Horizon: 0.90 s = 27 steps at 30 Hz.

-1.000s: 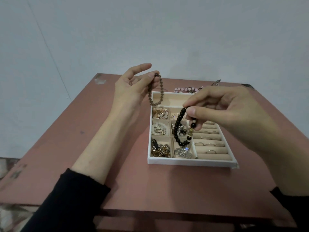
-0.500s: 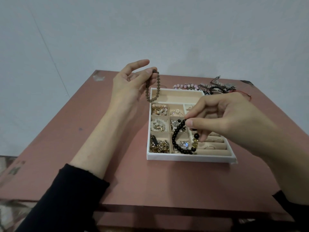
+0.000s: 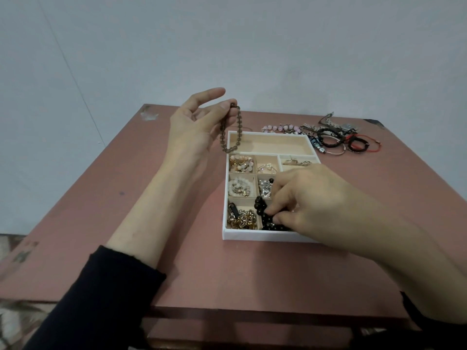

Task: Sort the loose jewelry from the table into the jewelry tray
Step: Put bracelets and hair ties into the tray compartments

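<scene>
Desk: reddish-brown desk up against a pale wall
Tray: white tray with beige lining, sitting around the middle of the desk, a bit to the right
Left hand: left hand is raised over the far left part of the desk, pinching the brown beads between thumb and a fingertip, index finger sticking straight out
Brown beads: hanging as a loop from that pinch, and the bottom lines up with the tray's far left corner. Can't tell if it touches the rim or hangs just above it
Right hand: right hand is low over the near half of the tray, fingers curled, gripping the black beads between thumb and fingertips
Black beads: mostly down in the front middle cell against the near wall. The top of the loop rides up by the divider next to the front left cell, and the hand hides the rest
Back cell: long back cell has just the lining showing
Left column: pinkish and gold bits at the back, white beads in the middle, gold chains at the front
Other cells: silver pieces in the centre one, rings in the cell right of the column
Pile: loose pile of cords, bangles and a watch strap on the desk, just behind the tray's far right corner
Pink beads: pink beads lie on the desk right along the tray's far rim, at the left end of the pile
Sleeve: black sleeve on the left forearm, pushed up from the wrist
</scene>
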### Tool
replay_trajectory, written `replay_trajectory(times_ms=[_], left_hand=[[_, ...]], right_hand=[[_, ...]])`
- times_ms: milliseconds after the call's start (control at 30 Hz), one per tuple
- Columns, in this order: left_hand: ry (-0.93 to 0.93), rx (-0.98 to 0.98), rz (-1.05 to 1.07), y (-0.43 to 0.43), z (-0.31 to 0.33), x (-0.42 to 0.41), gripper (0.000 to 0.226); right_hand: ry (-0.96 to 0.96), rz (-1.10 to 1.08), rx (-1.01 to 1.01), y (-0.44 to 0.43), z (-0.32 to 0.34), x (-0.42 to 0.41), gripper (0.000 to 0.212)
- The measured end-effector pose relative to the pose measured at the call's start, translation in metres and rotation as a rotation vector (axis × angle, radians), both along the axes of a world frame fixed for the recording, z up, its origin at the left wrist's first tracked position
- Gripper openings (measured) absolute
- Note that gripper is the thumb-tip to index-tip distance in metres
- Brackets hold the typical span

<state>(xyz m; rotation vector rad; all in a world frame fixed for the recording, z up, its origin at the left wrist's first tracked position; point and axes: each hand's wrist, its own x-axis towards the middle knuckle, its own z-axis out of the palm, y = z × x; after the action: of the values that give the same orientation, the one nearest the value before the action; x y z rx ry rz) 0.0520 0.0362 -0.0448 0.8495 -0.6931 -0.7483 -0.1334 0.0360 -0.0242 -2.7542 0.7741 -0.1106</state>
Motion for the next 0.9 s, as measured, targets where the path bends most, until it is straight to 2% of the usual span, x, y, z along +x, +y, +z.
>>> replay_trajectory(times_ms=[200,267,333,400,533,900], left_hand=[[0.008,-0.010,-0.008,0.000,-0.001,0.001,0.023],[0.014,-0.011,-0.006,0.000,-0.001,0.001,0.022],[0.013,-0.012,-0.006,-0.001,-0.001,0.002,0.023],[0.010,-0.010,-0.003,-0.001,-0.001,0.002,0.023],[0.002,-0.014,-0.010,0.000,-0.001,0.002,0.022],[-0.002,0.002,-0.006,0.001,-0.001,0.000,0.022]], right_hand=[[0.108,0.054,0.036,-0.005,0.002,-0.002,0.023],[0.051,0.064,0.040,-0.008,0.007,-0.006,0.015],[-0.087,0.050,0.035,-0.010,0.008,-0.007,0.007],[-0.186,0.086,-0.003,-0.011,0.005,-0.004,0.011],[-0.127,0.217,-0.029,-0.015,-0.009,0.000,0.019],[-0.252,0.188,-0.059,-0.029,-0.025,-0.018,0.010]])
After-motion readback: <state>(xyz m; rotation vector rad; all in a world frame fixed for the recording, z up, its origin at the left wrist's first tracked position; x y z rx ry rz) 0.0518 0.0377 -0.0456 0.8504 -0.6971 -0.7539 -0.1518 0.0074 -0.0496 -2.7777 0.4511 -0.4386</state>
